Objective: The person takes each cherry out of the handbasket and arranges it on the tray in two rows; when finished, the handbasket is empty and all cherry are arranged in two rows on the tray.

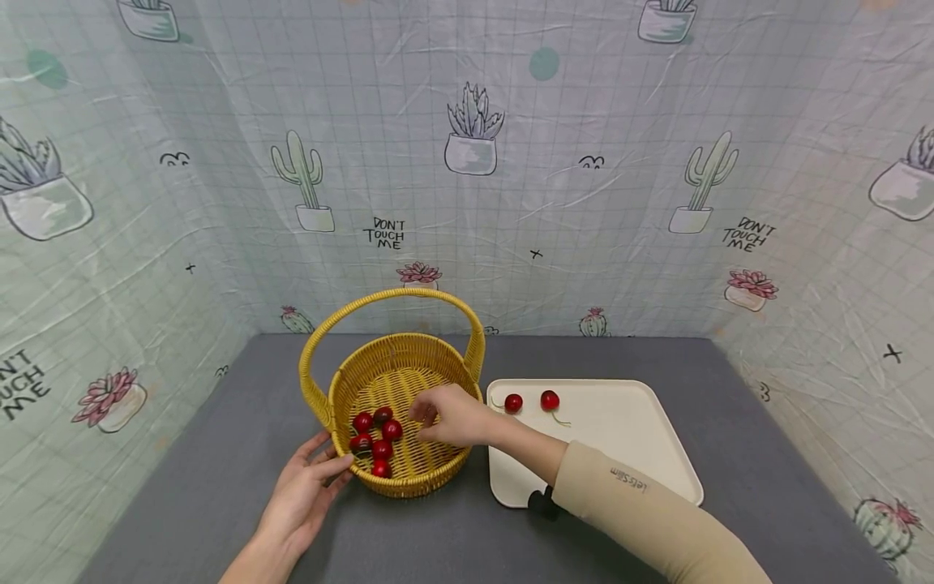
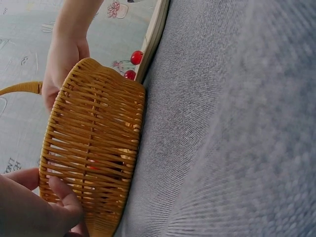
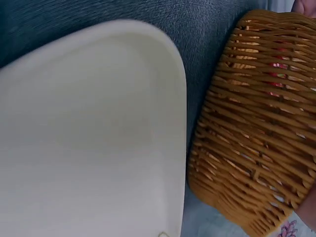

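A yellow wicker basket (image 1: 412,484) with a tall arched handle stands on the grey table. Several red cherries (image 1: 382,449) lie in its left half. At the near left side, my left hand (image 1: 304,492) holds the basket's rim, its thumb lying along the edge; the left wrist view shows fingers (image 2: 64,192) against the woven wall. My right hand (image 1: 454,415) reaches over the right rim into the basket, fingers bent and slightly apart, with nothing visible between them. Two cherries with green stems, one at the left (image 1: 514,403) and one beside it (image 1: 550,401), lie on the cream tray (image 1: 620,438).
The tray sits just right of the basket, a narrow strip of table between them. My right forearm crosses over the tray's near left part, with a black wrist device (image 1: 542,504) below the sleeve. A cactus-print curtain (image 1: 533,203) encloses the table's back and sides.
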Demonstrator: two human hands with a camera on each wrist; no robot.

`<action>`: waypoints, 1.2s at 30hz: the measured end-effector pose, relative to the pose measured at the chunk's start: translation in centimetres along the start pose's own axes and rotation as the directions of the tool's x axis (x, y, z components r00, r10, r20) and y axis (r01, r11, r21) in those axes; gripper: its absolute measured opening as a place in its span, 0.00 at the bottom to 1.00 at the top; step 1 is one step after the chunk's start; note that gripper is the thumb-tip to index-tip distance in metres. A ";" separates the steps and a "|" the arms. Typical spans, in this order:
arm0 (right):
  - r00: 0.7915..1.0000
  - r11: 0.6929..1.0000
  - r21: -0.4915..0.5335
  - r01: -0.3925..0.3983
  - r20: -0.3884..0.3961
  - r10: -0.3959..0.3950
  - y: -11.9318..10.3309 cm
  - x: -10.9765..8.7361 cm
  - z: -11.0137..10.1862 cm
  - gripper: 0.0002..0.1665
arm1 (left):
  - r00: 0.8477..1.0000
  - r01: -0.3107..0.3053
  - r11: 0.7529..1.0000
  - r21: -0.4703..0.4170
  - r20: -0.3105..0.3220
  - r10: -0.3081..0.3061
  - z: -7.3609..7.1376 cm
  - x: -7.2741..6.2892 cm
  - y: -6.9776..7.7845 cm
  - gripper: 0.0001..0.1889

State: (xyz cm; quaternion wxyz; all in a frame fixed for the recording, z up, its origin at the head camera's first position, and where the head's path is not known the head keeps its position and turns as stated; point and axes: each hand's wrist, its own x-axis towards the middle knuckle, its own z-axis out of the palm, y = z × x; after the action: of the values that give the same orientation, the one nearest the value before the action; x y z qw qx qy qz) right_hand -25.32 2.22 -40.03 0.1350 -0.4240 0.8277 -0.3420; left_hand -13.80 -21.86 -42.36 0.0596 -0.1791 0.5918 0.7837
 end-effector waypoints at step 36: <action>0.994 0.978 -0.183 -0.096 -0.067 0.085 0.0 4.3 4.0 0.13 | 1.000 -0.001 1.000 -0.016 0.005 0.001 0.0 0.2 -0.2 0.41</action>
State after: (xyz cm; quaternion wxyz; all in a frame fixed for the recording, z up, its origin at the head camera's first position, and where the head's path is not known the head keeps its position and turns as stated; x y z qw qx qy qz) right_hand -25.88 -3.00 -42.68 0.0857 -0.3864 0.8780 -0.2691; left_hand -13.95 -21.82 -42.61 0.0590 -0.1773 0.5854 0.7889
